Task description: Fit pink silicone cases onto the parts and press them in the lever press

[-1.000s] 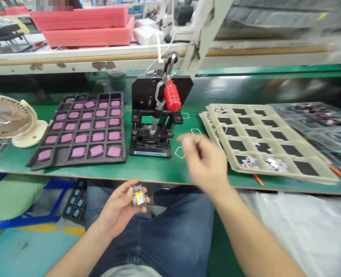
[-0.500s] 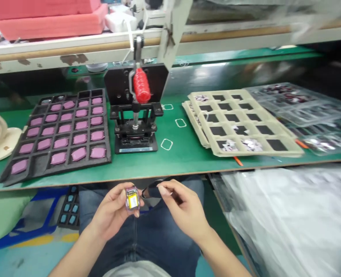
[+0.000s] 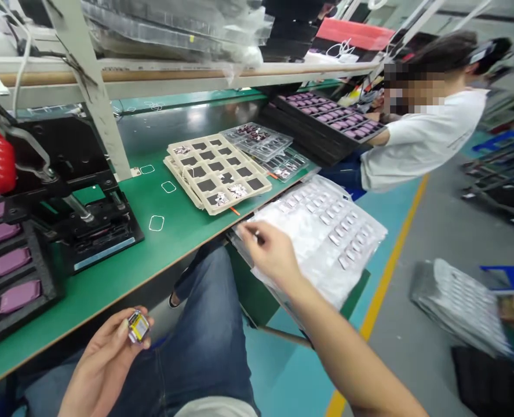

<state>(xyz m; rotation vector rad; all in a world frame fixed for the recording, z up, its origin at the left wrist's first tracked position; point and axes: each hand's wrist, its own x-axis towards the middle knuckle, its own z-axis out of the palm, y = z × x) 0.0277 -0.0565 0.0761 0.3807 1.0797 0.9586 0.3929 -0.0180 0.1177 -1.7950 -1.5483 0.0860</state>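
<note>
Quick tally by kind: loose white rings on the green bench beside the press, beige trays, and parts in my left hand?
White rings: 3
Beige trays, stacked: 2
Small part in left hand: 1
Total: 6

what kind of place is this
Most likely an electronics assembly line in a factory. A green workbench carries a red-handled hand press and compartment trays of small parts, and another person works at the next station along the bench.
</note>
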